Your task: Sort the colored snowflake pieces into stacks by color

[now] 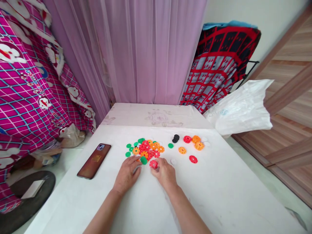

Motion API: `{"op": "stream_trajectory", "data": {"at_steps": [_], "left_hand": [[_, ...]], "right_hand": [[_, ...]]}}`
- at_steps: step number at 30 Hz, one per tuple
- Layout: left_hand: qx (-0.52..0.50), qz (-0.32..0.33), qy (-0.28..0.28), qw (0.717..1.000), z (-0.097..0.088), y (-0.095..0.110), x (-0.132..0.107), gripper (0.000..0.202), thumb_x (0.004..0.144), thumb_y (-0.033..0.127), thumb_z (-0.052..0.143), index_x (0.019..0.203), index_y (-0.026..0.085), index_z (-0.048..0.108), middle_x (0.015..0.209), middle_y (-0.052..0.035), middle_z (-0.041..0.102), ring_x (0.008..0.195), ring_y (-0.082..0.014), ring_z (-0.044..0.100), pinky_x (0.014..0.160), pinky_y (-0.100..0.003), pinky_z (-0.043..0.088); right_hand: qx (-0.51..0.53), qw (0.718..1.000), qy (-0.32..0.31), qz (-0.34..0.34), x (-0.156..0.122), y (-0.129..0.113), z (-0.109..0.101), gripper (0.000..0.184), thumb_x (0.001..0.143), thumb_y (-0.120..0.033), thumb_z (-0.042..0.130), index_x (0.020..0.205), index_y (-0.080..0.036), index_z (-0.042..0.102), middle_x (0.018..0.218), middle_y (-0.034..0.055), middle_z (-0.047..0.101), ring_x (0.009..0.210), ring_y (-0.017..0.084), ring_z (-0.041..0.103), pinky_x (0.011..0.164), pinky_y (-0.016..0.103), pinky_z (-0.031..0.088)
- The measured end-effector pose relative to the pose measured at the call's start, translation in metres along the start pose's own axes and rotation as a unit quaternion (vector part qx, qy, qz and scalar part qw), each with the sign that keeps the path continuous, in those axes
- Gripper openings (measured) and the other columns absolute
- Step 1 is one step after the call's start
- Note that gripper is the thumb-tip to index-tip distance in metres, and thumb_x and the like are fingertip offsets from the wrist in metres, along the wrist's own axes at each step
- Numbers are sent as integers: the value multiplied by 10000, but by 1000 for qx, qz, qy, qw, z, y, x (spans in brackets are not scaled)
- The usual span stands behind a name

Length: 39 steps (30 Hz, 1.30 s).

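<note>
Notched plastic discs lie in a mixed pile (147,149) of red, orange, green and white on the white table. My right hand (165,172) pinches a red notched disc (153,164) between thumb and fingers, just in front of the pile. My left hand (127,172) rests at the pile's near left side, thumb apart from the fingers, with nothing visible in its grasp. A green disc (143,160) sits by its fingertips; whether they touch it I cannot tell. Right of the pile are a single green disc (170,146) and a white disc (173,161).
Black discs (175,138), red discs (187,139), orange discs (199,145), a lone orange disc (182,150) and a lone red disc (193,159) lie on the right. A phone (94,161) lies at left. A white plastic bag (243,107) stands beyond the table's right edge.
</note>
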<state>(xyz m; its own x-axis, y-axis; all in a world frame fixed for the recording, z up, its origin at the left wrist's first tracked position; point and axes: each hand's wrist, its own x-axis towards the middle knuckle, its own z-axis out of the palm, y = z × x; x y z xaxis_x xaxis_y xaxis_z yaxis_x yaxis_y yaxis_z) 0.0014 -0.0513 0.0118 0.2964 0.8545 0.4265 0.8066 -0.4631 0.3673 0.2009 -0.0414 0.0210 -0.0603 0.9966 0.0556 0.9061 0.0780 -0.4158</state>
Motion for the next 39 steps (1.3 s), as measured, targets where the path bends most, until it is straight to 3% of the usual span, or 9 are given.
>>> {"op": "stream_trajectory", "data": {"at_steps": [9, 14, 18, 21, 24, 28, 31, 34, 39], "left_hand": [[-16, -2, 13, 1000, 3, -3, 2, 186, 833, 220, 524, 915, 237, 690, 1147, -70, 682, 1083, -227, 616, 969, -449, 477], [-14, 1, 5, 1000, 1, -2, 3, 204, 839, 223, 510, 920, 235, 697, 1143, -73, 684, 1085, -230, 617, 962, -453, 485], [-16, 1, 13, 1000, 1, -3, 2, 209, 839, 231, 509, 928, 236, 698, 1142, -74, 685, 1082, -231, 620, 961, -455, 489], [-17, 4, 11, 1000, 2, -5, 0, 213, 840, 235, 511, 946, 240, 695, 1155, -69, 681, 1092, -229, 616, 974, -459, 480], [-11, 9, 8, 1000, 3, -7, -1, 210, 846, 251, 508, 950, 239, 691, 1157, -68, 681, 1097, -231, 614, 978, -459, 478], [-1, 20, 15, 1000, 2, -9, 0, 206, 857, 279, 504, 943, 244, 688, 1149, -62, 686, 1093, -227, 617, 971, -446, 486], [3, 27, 21, 999, 2, -10, 1, 203, 862, 302, 507, 934, 246, 689, 1121, -60, 697, 1073, -225, 628, 965, -442, 491], [0, 29, 29, 999, 2, -10, 2, 205, 862, 321, 509, 926, 251, 691, 1099, -59, 705, 1053, -226, 638, 960, -436, 496], [4, 31, 31, 999, 2, -11, 2, 216, 867, 322, 498, 929, 254, 693, 1095, -60, 707, 1045, -228, 644, 939, -429, 512]], "right_hand": [[-45, 996, -80, -4, 1, -13, -19, 320, 790, -399, 588, 1046, -207, 602, 1037, 61, 647, 908, 192, 636, 707, 259, 429], [-95, 992, -77, -10, 6, -24, -26, 280, 784, -335, 564, 986, -154, 635, 970, 111, 675, 856, 235, 657, 685, 291, 447], [-120, 990, -72, -34, 6, -22, -27, 249, 768, -335, 570, 945, -178, 647, 949, 96, 689, 827, 223, 659, 678, 275, 446], [-101, 993, -51, -20, 0, -6, -27, 223, 769, -346, 567, 925, -206, 644, 922, 54, 688, 802, 192, 649, 672, 257, 436], [-51, 998, -23, 19, -7, 27, -36, 202, 772, -353, 565, 910, -224, 636, 906, 13, 679, 796, 162, 634, 674, 242, 424], [-29, 992, 51, 111, -7, 84, -66, 230, 793, -392, 551, 937, -231, 631, 936, 4, 668, 825, 158, 624, 671, 247, 409], [-64, 981, 58, 173, 3, 117, -87, 269, 799, -447, 537, 947, -245, 634, 947, 10, 666, 815, 170, 626, 642, 255, 392], [-105, 977, 29, 182, 14, 134, -97, 275, 810, -456, 516, 927, -236, 633, 969, 30, 665, 826, 178, 628, 627, 256, 377], [-139, 974, -2, 176, 21, 137, -96, 298, 828, -458, 488, 948, -223, 627, 990, 53, 663, 851, 189, 634, 630, 259, 376]]}}
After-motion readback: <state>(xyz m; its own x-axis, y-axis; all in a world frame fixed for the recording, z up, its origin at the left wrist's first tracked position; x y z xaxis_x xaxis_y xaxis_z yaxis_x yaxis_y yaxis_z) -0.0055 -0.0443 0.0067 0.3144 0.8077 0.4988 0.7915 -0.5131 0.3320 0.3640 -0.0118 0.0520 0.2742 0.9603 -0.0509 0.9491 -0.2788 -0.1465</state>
